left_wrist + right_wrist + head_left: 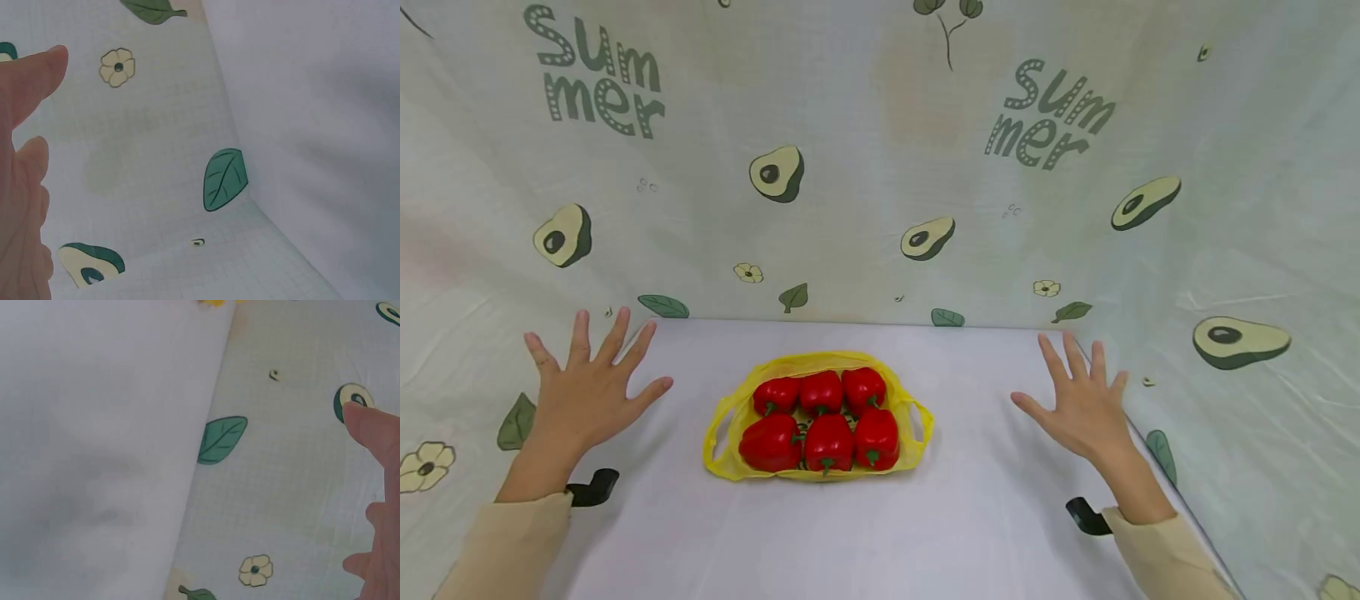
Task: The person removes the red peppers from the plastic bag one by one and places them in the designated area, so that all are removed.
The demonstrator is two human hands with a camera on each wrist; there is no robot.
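Observation:
Several red bell peppers (829,442) with green stems lie in two rows inside a yellow bag (820,362), which is spread on the white table with a loop handle at each end. To the left of the bag, my left hand (583,396) is held with its fingers spread and touches nothing. On the opposite side, my right hand (1086,408) also has spread fingers and holds nothing. Each wrist view shows the hand only in part, at the frame's edge. A bit of yellow (214,302) peeks in at the top of the right wrist view.
The white table (880,533) has its back edge against a hanging cloth (850,100) printed with avocados, leaves and flowers. This cloth also covers the left and right sides. Black straps (593,487) with small mounts sit at both wrists by the beige sleeves.

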